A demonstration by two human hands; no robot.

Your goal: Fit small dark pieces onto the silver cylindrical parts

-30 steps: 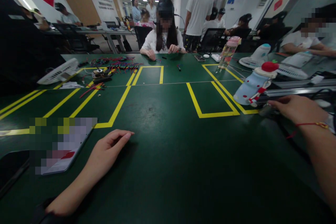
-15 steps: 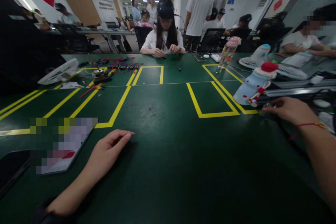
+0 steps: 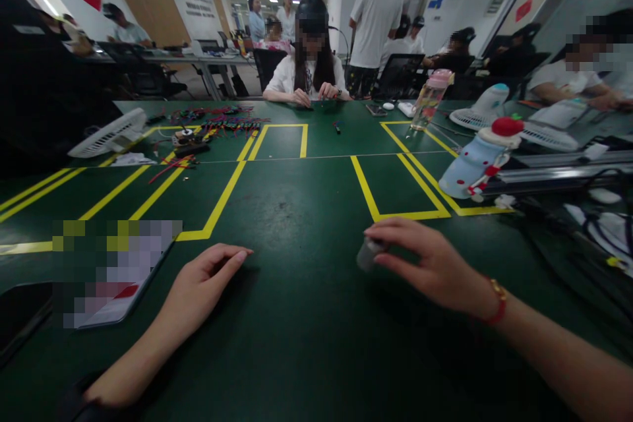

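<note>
My right hand is above the table in front of me, thumb and fingers closed round a small translucent container. It looks like a little cup or jar with a greyish top, blurred by motion. My left hand rests on the green table with its thumb and fingertips pressed together, and nothing shows between them. A phone-like flat slab, partly pixelated, lies left of that hand.
A dark phone lies at the left edge. Beyond my right hand stand a blue bottle and a pink-lidded bottle. Bundled wires and a white fan sit at the far left. A person works opposite.
My right hand has moved left from beside the blue bottle to the table's middle, carrying the small container. My left hand has stayed put.
</note>
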